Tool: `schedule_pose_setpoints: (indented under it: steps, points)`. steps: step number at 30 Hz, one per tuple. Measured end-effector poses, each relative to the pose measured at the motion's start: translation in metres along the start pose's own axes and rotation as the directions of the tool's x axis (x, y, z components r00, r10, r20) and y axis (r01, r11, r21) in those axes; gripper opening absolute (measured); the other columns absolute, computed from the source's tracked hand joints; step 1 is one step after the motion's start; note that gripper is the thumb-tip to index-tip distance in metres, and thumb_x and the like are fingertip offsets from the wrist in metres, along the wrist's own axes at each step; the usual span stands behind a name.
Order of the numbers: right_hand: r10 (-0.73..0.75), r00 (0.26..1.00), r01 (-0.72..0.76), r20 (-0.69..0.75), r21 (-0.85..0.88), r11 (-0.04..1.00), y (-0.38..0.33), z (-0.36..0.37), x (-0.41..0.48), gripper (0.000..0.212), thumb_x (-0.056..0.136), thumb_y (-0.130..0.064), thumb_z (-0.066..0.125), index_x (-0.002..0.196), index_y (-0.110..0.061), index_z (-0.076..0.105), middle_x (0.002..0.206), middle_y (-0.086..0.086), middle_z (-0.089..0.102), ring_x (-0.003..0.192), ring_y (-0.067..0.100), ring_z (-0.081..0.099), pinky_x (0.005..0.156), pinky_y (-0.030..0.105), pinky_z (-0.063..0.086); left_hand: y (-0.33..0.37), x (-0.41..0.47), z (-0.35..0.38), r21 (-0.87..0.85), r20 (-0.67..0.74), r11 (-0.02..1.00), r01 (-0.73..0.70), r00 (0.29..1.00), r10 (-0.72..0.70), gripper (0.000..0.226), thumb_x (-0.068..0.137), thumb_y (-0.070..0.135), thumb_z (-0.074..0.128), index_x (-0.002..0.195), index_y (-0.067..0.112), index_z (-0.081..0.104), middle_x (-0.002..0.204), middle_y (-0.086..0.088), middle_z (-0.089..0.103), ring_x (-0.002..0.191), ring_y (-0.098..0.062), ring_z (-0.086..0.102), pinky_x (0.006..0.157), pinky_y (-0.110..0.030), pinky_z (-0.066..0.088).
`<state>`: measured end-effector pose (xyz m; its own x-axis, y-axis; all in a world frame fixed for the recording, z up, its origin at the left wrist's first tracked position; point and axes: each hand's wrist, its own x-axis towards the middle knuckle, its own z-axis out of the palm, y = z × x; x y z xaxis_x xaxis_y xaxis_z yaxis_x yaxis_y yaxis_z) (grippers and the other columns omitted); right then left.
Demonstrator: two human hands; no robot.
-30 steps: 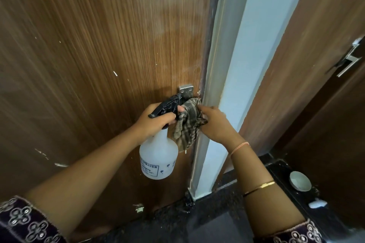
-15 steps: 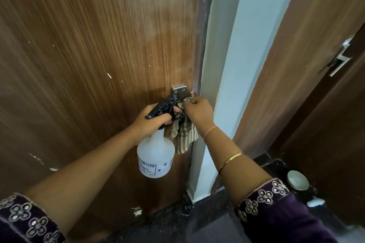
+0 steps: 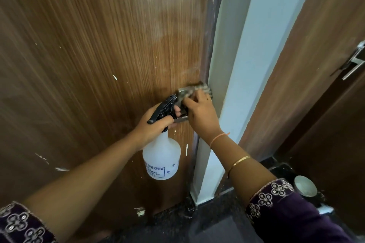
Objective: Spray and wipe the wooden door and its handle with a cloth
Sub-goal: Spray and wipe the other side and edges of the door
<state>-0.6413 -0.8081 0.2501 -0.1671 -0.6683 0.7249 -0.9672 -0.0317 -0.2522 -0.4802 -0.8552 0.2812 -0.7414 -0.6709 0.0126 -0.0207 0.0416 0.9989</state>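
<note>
Wooden door (image 3: pixel 88 45): right hand (image 3: pixel 199 116) presses cloth (image 3: pixel 199 87) on handle (image 3: pixel 182 119); left hand (image 3: pixel 156 126) grips spray bottle (image 3: pixel 161 158).

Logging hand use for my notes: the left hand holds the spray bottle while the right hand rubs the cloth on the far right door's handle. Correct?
Not quite. The head view shows the right hand rubbing the cloth on the handle plate of the wooden door on the left, next to the spray bottle held by the left hand. The far right door's handle is untouched.
</note>
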Motion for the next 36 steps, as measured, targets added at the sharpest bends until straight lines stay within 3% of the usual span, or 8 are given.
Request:
schedule_pose_setpoints:
  steps: [5, 9, 15, 18, 21, 24, 31, 36]
  points:
    - [0.067, 0.996, -0.072, 0.059, 0.082, 0.994, 0.003, -0.007, 0.005, 0.035, 0.081, -0.013, 0.038, 0.088, -0.009, 0.072, 0.084, 0.013, 0.054, 0.074, 0.034, 0.057, 0.053, 0.033, 0.047, -0.001, -0.01, -0.009, 0.038, -0.015, 0.999, -0.006, 1.0, 0.007, 0.025, 0.087, -0.002, 0.055, 0.098, 0.019, 0.065, 0.108, -0.003, 0.065, 0.115, -0.019, 0.06, 0.102, -0.04, 0.048]
    - [0.198, 0.973, -0.178, -0.115, 0.164, 0.97, -0.004, -0.017, 0.024, 0.025, 0.083, -0.001, 0.055, 0.101, -0.005, 0.071, 0.094, 0.016, 0.059, 0.084, 0.033, 0.059, 0.069, 0.027, 0.045, -0.002, -0.012, -0.01, 0.051, -0.038, 0.999, -0.009, 0.999, 0.011, 0.026, 0.072, 0.013, 0.057, 0.097, 0.018, 0.065, 0.107, -0.004, 0.065, 0.115, -0.022, 0.06, 0.103, -0.041, 0.048]
    - [-0.252, 0.967, 0.254, 0.027, -0.139, 0.957, 0.003, -0.012, 0.027, 0.028, 0.074, 0.0, 0.07, 0.101, -0.007, 0.071, 0.089, 0.017, 0.058, 0.08, 0.037, 0.057, 0.057, 0.036, 0.049, -0.004, -0.008, -0.012, 0.021, -0.025, 1.0, -0.019, 0.999, 0.02, 0.024, 0.077, 0.007, 0.057, 0.099, 0.016, 0.063, 0.105, -0.003, 0.064, 0.113, -0.02, 0.061, 0.098, -0.037, 0.051]
    - [0.27, 0.96, -0.249, -0.073, 0.214, 0.944, 0.007, -0.008, 0.016, 0.034, 0.082, 0.005, 0.057, 0.113, -0.008, 0.065, 0.106, 0.013, 0.059, 0.095, 0.028, 0.057, 0.079, 0.033, 0.048, -0.001, -0.006, -0.012, 0.045, -0.025, 0.999, -0.018, 1.0, 0.019, 0.026, 0.089, -0.008, 0.052, 0.099, 0.014, 0.063, 0.108, -0.004, 0.063, 0.114, -0.02, 0.06, 0.095, -0.036, 0.053]
    - [0.645, 0.723, -0.647, 0.246, 0.567, 0.51, 0.017, 0.004, 0.0, 0.029, 0.086, 0.006, 0.057, 0.11, -0.011, 0.06, 0.109, 0.008, 0.063, 0.1, 0.02, 0.059, 0.098, 0.038, 0.047, 0.002, -0.004, -0.012, 0.096, -0.011, 0.995, -0.008, 1.0, 0.01, 0.022, 0.09, -0.006, 0.052, 0.096, 0.012, 0.064, 0.108, -0.005, 0.063, 0.115, -0.019, 0.059, 0.093, -0.034, 0.054]
    - [0.644, 0.622, -0.744, 0.445, 0.593, 0.309, 0.025, 0.007, -0.018, 0.026, 0.086, 0.009, 0.057, 0.093, -0.015, 0.062, 0.095, 0.008, 0.066, 0.09, 0.022, 0.06, 0.094, 0.05, 0.05, 0.0, -0.002, -0.01, 0.129, -0.01, 0.992, -0.016, 1.0, 0.017, 0.011, 0.087, 0.005, 0.057, 0.087, 0.013, 0.065, 0.098, -0.004, 0.066, 0.107, -0.016, 0.063, 0.093, -0.037, 0.054]
    - [0.582, 0.765, -0.559, 0.277, 0.734, 0.385, 0.017, -0.003, -0.005, 0.039, 0.088, 0.011, 0.052, 0.095, -0.025, 0.067, 0.107, 0.007, 0.068, 0.106, 0.023, 0.062, 0.099, 0.036, 0.047, 0.005, 0.001, -0.012, 0.151, 0.049, 0.988, 0.015, 0.999, -0.022, 0.02, 0.093, -0.003, 0.05, 0.084, 0.01, 0.062, 0.085, -0.003, 0.064, 0.094, -0.012, 0.065, 0.094, -0.038, 0.054]
    - [0.662, 0.621, -0.695, 0.419, 0.685, 0.218, 0.016, 0.016, -0.041, 0.033, 0.09, 0.006, 0.054, 0.089, -0.023, 0.068, 0.1, 0.007, 0.068, 0.1, 0.022, 0.061, 0.1, 0.048, 0.047, 0.007, -0.003, -0.016, 0.217, 0.135, 0.976, -0.023, 0.991, -0.006, 0.013, 0.081, 0.012, 0.059, 0.092, 0.01, 0.065, 0.1, -0.008, 0.066, 0.11, -0.021, 0.062, 0.095, -0.034, 0.053]
